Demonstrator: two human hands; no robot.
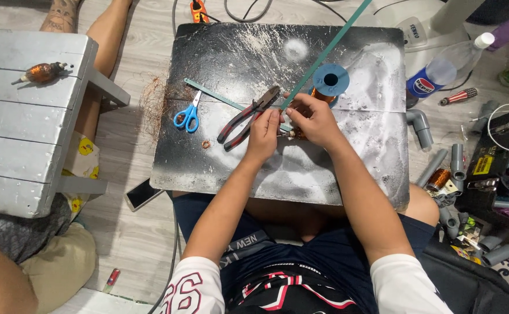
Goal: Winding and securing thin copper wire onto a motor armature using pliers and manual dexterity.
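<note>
Showing on the desk [219, 168] right now: one pair of blue-handled scissors [187, 116], one pair of pliers [247, 118], one blue wire spool [330, 81], two green strips [324, 55], two hands working.

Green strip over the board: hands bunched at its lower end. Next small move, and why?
Probably ease the left hand off the pliers and pinch the green strip near its lower end. Both hands crowd a small coppery piece by the right hand; the strip's long upper part juts away unsupported past the blue spool.
</note>
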